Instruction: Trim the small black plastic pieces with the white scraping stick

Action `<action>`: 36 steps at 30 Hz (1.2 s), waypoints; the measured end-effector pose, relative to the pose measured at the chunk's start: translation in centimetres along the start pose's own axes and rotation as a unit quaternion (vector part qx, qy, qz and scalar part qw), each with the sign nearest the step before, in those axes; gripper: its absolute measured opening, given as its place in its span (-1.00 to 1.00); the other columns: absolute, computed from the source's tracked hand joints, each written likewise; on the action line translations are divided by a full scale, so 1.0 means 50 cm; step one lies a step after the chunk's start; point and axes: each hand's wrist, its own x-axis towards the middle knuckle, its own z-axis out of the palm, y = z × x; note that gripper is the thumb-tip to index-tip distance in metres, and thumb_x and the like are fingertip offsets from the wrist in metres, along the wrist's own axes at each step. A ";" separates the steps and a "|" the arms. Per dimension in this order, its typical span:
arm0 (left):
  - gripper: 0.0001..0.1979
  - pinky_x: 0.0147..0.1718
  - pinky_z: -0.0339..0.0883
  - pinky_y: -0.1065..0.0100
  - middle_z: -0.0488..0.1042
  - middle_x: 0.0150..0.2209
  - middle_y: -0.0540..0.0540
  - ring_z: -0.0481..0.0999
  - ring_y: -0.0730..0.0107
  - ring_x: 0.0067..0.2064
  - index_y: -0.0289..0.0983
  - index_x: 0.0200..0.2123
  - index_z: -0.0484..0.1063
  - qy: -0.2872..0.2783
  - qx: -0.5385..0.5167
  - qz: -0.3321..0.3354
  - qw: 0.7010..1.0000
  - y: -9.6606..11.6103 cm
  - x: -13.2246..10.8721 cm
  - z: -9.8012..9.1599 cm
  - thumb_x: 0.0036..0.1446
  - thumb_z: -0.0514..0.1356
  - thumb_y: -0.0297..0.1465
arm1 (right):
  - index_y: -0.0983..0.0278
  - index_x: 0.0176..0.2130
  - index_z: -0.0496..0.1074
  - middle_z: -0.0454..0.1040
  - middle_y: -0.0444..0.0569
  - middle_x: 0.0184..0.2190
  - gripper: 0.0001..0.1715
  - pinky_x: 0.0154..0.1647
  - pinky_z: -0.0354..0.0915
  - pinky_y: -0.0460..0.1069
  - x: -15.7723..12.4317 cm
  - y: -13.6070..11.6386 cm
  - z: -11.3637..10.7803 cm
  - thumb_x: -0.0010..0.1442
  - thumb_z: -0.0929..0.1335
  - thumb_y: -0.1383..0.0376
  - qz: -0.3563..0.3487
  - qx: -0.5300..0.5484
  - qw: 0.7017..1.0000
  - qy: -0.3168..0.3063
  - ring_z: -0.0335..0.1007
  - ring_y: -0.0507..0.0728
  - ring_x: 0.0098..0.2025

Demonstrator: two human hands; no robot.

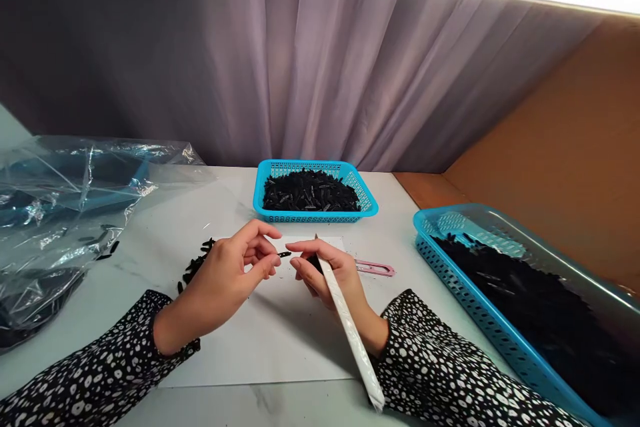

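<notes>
My left hand pinches a small, narrow black piece between thumb and fingers, over a white sheet. Its free end points at my right hand, a short gap away. A long, slim tool wrapped in white lies in my right hand, its thin dark tip rising past the index finger and its other end slanting down toward me. Something dark shows between the right thumb and fingers, too covered to name. Beside my left wrist is a pile of similar black pieces, partly hidden.
A blue basket of black pieces stands at the back. Another blue basket, also with black pieces, is on the right. A clear plastic bag covers the left side. A flat pink object lies behind my right hand.
</notes>
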 end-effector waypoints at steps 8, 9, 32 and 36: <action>-0.83 -0.27 0.40 0.25 0.54 -0.30 -0.01 0.54 0.28 -0.28 -0.17 -0.10 0.39 -0.022 0.108 0.044 0.993 0.002 0.007 -0.014 0.34 0.07 -0.27 | 0.24 -0.26 0.60 0.40 -0.19 -0.58 -0.86 -0.64 0.08 -0.09 0.001 -0.001 0.003 0.17 0.44 0.24 -0.022 -0.001 0.999 0.023 0.09 -0.06 -0.66; -0.83 -0.28 0.37 0.24 0.53 -0.27 -0.02 0.52 0.26 -0.27 -0.17 -0.13 0.40 -0.027 0.158 0.051 0.986 -0.006 0.010 -0.020 0.35 0.04 -0.29 | 0.24 -0.25 0.60 0.39 -0.20 -0.59 -0.84 -0.65 0.06 -0.10 0.001 -0.001 0.003 0.17 0.45 0.23 -0.011 0.012 1.000 0.025 0.08 -0.07 -0.67; -0.78 -0.38 0.37 0.33 0.51 -0.44 0.00 0.48 0.35 -0.39 -0.22 -0.35 0.46 0.043 0.082 -0.001 0.996 -0.029 0.037 -0.027 0.21 0.19 -0.19 | 0.28 -0.45 0.40 0.38 -0.21 -0.62 -0.61 -0.71 -0.14 -0.16 -0.003 -0.012 0.010 0.13 0.50 0.06 0.079 0.172 0.982 0.020 -0.02 -0.14 -0.71; -0.81 -0.32 0.42 0.32 0.54 -0.39 -0.03 0.51 0.36 -0.34 -0.24 -0.33 0.52 0.024 -0.067 -0.033 0.997 0.000 0.027 -0.020 0.11 0.28 -0.23 | 0.27 -0.44 0.36 0.43 -0.18 -0.57 -0.63 -0.73 -0.16 -0.18 -0.006 -0.020 0.005 0.18 0.44 0.07 0.101 0.203 0.974 0.007 0.03 -0.12 -0.70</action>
